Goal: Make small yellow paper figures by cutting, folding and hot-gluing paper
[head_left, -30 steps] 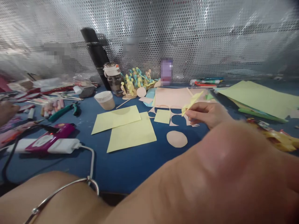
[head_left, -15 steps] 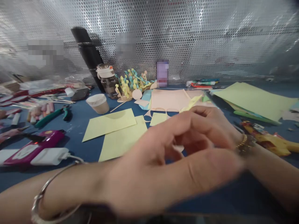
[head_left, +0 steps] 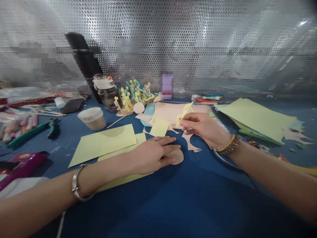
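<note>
My left hand point(head_left: 153, 153) lies low over the blue table, its fingers stretched out and touching a pale round paper disc point(head_left: 177, 156). Part of that disc is hidden under the fingers. My right hand point(head_left: 203, 127) pinches a thin yellow paper piece point(head_left: 185, 111) between thumb and fingers, above the pink paper sheets. Yellow sheets point(head_left: 106, 142) lie beneath and beside my left forearm. A small yellow square point(head_left: 159, 127) is just behind my left hand. Pink cut scraps point(head_left: 190, 142) rest between the two hands.
A cup point(head_left: 92, 119), a jar point(head_left: 106, 94) and small yellow and blue paper shapes point(head_left: 135, 94) stand behind. Green-handled pliers point(head_left: 53, 128) and a purple device point(head_left: 24, 165) are at the left. A yellow-green paper stack point(head_left: 257, 117) lies at the right.
My left hand has moved down from close to the camera onto the table at the disc, its fingers now flatter. My right hand, earlier partly hidden behind it, now shows clearly with the yellow piece.
</note>
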{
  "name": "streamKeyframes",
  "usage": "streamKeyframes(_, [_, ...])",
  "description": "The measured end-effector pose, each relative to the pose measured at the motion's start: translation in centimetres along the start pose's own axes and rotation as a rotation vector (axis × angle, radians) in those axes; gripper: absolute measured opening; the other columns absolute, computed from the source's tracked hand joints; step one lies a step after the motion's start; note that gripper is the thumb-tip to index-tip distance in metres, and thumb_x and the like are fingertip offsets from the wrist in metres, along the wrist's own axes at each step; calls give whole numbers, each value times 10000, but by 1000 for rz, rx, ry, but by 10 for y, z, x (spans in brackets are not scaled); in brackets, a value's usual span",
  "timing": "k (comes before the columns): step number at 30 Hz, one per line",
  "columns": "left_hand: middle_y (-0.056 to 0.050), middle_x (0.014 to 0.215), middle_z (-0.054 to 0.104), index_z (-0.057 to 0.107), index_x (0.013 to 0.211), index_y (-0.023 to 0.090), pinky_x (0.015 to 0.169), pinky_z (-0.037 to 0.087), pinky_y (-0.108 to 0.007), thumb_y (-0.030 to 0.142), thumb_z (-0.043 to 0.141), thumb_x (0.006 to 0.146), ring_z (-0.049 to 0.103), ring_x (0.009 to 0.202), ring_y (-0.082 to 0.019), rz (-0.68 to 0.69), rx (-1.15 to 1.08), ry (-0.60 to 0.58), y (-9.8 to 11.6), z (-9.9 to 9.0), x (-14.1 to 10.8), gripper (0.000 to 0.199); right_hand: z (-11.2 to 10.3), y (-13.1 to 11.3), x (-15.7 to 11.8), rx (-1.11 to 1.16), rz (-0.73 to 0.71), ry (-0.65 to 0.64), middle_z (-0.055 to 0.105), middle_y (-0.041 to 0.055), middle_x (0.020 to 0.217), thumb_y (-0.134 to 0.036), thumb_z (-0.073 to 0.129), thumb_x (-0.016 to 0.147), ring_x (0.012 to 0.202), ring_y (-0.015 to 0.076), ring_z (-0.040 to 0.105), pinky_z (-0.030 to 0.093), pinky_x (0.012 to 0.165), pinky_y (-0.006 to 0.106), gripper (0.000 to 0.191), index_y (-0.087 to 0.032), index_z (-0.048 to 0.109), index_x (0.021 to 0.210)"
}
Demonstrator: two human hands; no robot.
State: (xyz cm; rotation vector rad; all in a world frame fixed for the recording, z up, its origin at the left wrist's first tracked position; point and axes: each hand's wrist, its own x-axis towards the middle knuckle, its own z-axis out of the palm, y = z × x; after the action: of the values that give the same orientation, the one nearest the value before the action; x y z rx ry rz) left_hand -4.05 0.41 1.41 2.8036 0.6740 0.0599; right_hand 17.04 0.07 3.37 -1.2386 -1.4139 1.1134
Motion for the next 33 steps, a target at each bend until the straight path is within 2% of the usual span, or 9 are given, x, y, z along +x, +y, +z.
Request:
streamKeyframes(4, [-9, 1374, 478, 494, 1274, 296, 977, 365, -349, 415, 325, 931, 474, 1205, -209, -54, 20, 134, -10, -17, 9, 400, 3, 2, 7, 54, -15, 51, 606, 41, 813, -367, 711, 688, 723, 123, 579, 535, 618, 243, 230, -163, 659, 779])
streamKeyframes(8, [-28, 1234, 582, 567, 1174, 248, 961, 355, -343, 417, 349, 914, 483, 1162, -211, -134, 45, 280, -34, -32, 24, 379, -1, 9, 7, 99, -2, 147, 587, 25, 779, -365, 731, 664, 684, 114, 563, 533, 610, 250, 239, -172, 659, 785])
streamKeyframes(13, [-96, 1305, 521, 495, 1264, 200, 973, 334, -376, 586, 380, 844, 452, 1193, -262, -205, -7, 172, -53, -28, 41, 582, -10, 7, -3, 88, -12, 178, 590, 26, 761, -368, 722, 684, 678, 112, 556, 529, 626, 256, 230, -166, 665, 778])
streamKeyframes(16, [-120, 1328, 495, 480, 1281, 192, 935, 362, -375, 594, 382, 837, 459, 1184, -276, -177, -4, 121, -50, -17, 45, 607, -13, 6, -6, 58, -3, 151, 594, 25, 763, -357, 729, 676, 676, 107, 556, 523, 627, 248, 227, -164, 665, 776])
streamKeyframes(19, [-101, 1305, 515, 505, 1259, 215, 921, 368, -370, 522, 383, 863, 471, 1165, -264, -152, 21, 150, -45, -12, 46, 516, -15, 7, -5, -16, 22, 89, 599, 27, 758, -349, 717, 687, 688, 106, 561, 515, 619, 232, 210, -162, 662, 767])
streamKeyframes(23, [-72, 1181, 589, 593, 1142, 223, 906, 370, -348, 519, 481, 818, 508, 1097, -239, -106, -19, 213, -35, -19, 41, 453, -15, 6, -5, -79, 4, 31, 608, 35, 756, -343, 707, 696, 695, 110, 566, 517, 615, 227, 201, -159, 658, 758])
streamKeyframes(27, [-56, 1120, 612, 657, 1022, 247, 875, 381, -361, 562, 555, 754, 525, 1053, -249, -47, -25, 150, -17, -27, 28, 426, -13, -2, -7, -43, -27, 38, 612, 37, 773, -350, 708, 692, 684, 108, 569, 526, 608, 233, 213, -157, 652, 764])
streamKeyframes(30, [-53, 1173, 598, 627, 1106, 275, 906, 368, -379, 588, 581, 723, 500, 1111, -259, -12, -47, 90, -8, -23, 21, 497, -8, -5, -8, 1, -47, 41, 608, 26, 774, -339, 716, 681, 673, 98, 569, 520, 590, 220, 217, -158, 651, 780])
streamKeyframes(33, [-59, 1304, 527, 545, 1226, 300, 987, 310, -413, 584, 568, 741, 420, 1229, -265, -39, -46, 138, -10, -12, 19, 563, -3, -3, -10, 47, -61, 39, 597, 14, 764, -333, 712, 683, 671, 95, 570, 519, 580, 213, 214, -162, 643, 792])
